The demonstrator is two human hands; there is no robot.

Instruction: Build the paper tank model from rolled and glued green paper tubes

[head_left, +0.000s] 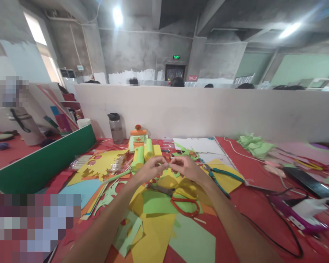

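Note:
My left hand (155, 168) and my right hand (184, 168) meet above the paper pile, fingertips pinched close together. Between them is a tiny greenish bit, too small to name. Just below lie scissors (184, 213) with a red and a yellow handle, on green paper (157, 204) and yellow paper (155, 233). Pliers (218, 175) with teal handles rest right of my right hand. Behind my left hand stand green paper rolls (138, 157) and an orange and green paper model (138, 139).
A dark-lidded bottle (116, 128) stands by the white partition (203, 109). Left is a green divider board (49, 160). Yellow cut-out paper (91, 166) lies at left. Crumpled green paper (254, 145), a phone (309, 184), a purple power strip (296, 215) and cables occupy the right.

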